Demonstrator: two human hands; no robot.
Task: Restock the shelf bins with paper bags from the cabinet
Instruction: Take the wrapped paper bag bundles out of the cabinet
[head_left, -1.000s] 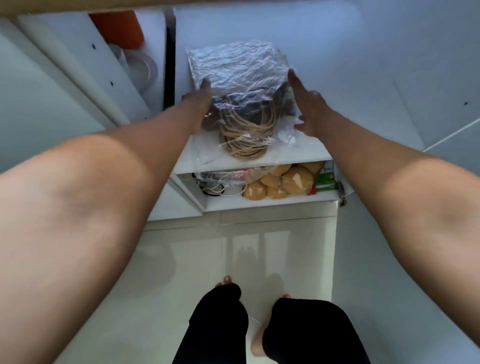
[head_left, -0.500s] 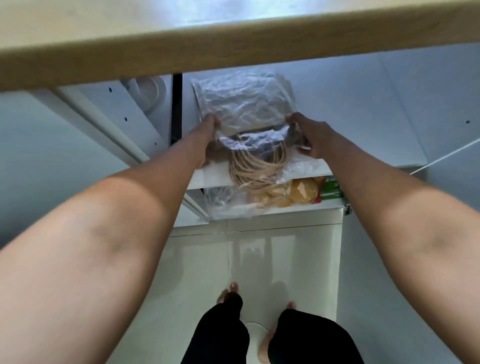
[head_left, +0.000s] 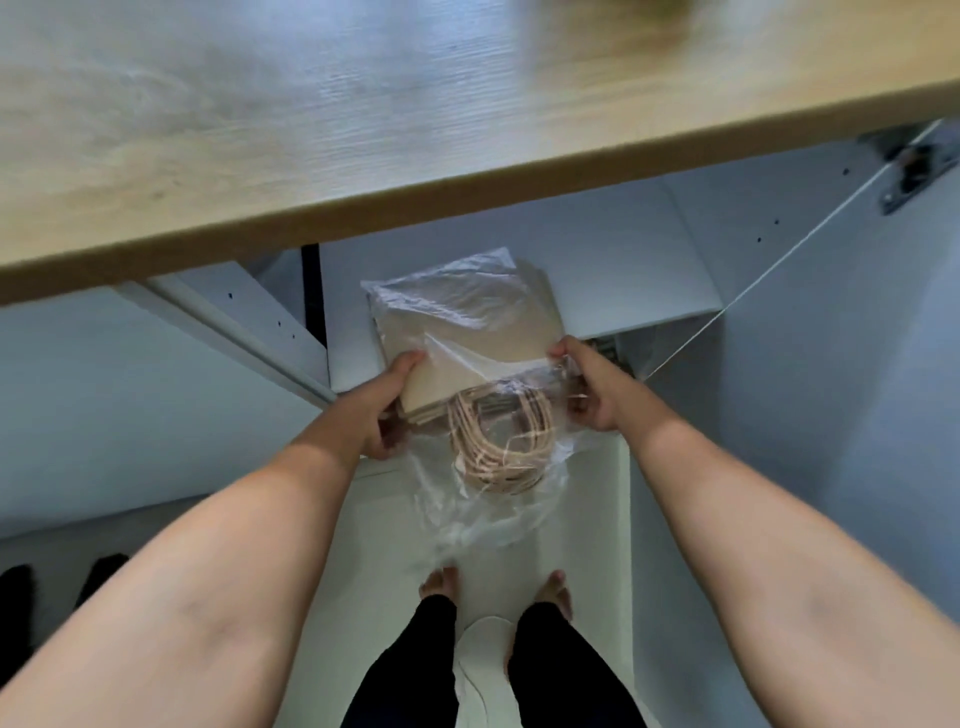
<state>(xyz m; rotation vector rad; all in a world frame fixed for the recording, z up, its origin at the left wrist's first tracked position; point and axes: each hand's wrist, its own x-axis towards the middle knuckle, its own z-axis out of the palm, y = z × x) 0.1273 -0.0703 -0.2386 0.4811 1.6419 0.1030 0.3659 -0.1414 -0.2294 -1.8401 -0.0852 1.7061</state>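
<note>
A flat stack of tan paper bags (head_left: 467, 348) wrapped in clear plastic is halfway out of the white cabinet, its far end still over the shelf (head_left: 613, 270). Their beige twine handles (head_left: 498, 441) hang in a bundle from the near end, inside loose plastic. My left hand (head_left: 384, 400) grips the stack's left near corner, thumb on top. My right hand (head_left: 592, 384) holds the right near corner through the plastic.
A light wooden countertop (head_left: 363, 114) juts out above the cabinet opening. An open white cabinet door (head_left: 841, 332) stands to the right, another white panel (head_left: 104, 395) to the left. My bare feet (head_left: 493, 592) stand on the pale tiled floor below.
Both hands have pulled the wrapped stack out toward me and lifted it off the shelf edge. My view has risen, so the countertop fills the top and the lower shelf is hidden.
</note>
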